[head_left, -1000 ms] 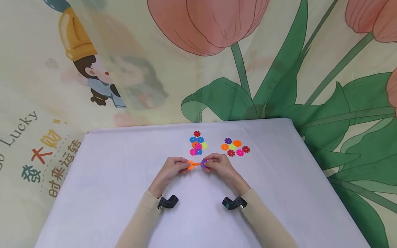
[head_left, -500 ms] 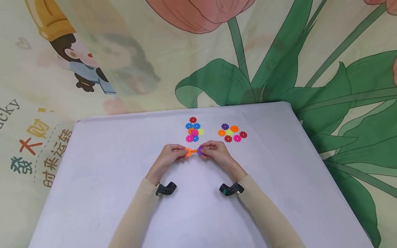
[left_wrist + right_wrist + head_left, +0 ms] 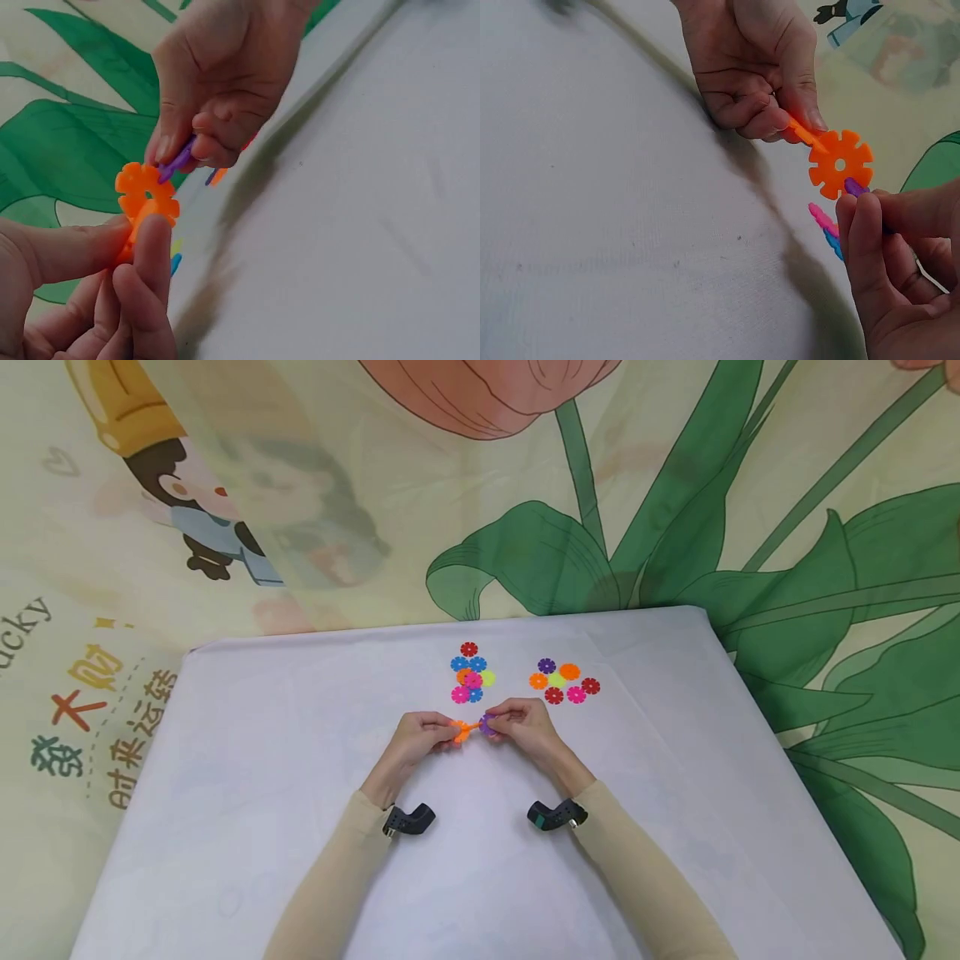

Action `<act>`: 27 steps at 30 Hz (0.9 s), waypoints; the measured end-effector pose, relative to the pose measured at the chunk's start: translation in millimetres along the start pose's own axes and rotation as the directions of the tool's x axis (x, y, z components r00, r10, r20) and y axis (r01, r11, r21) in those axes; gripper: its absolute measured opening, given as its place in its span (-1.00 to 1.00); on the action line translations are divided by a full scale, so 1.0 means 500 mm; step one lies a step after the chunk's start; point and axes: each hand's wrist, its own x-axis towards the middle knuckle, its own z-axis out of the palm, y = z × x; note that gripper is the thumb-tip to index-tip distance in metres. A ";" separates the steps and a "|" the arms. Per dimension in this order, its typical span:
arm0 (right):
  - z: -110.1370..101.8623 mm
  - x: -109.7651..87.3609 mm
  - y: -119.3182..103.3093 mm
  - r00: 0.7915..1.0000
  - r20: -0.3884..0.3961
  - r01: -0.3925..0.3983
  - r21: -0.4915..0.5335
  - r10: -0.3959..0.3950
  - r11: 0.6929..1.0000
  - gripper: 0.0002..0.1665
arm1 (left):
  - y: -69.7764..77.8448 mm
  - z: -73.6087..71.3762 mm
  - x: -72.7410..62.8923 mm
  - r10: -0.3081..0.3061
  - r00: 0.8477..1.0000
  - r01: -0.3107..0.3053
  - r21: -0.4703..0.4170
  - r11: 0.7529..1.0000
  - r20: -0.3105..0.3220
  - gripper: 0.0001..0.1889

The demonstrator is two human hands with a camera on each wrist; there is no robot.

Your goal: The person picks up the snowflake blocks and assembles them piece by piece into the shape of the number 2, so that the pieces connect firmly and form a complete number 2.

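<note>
My left hand [image 3: 417,735] pinches an orange notched plastic disc [image 3: 461,732] between thumb and fingers. Slotted to that one is a second orange disc [image 3: 841,166], which faces the right wrist camera and has a hole in its middle. From the other side my right hand [image 3: 529,723] pinches a purple notched disc [image 3: 177,160], seen nearly edge-on in the left wrist view. The purple disc's edge meets the rim of the second orange disc; whether it sits in a notch I cannot tell. Fingers cover part of both held discs.
Beyond the hands lie two groups of loose notched discs: an overlapping left group with a red disc [image 3: 468,649] at its back, and a right group with a yellow-green disc [image 3: 557,680] in its middle. A white cloth [image 3: 300,710] covers the table, against a printed curtain [image 3: 360,602].
The head view has tilted down, so everything appears higher than a second ago. Both hands keep their grip on the discs; the orange disc in my left hand has turned slightly.
</note>
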 end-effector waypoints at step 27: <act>-0.006 0.010 0.008 0.999 -0.024 -0.047 -0.060 0.046 0.997 -0.79 | 0.018 -0.027 -0.010 0.034 0.960 -0.067 0.110 0.992 0.277 -0.73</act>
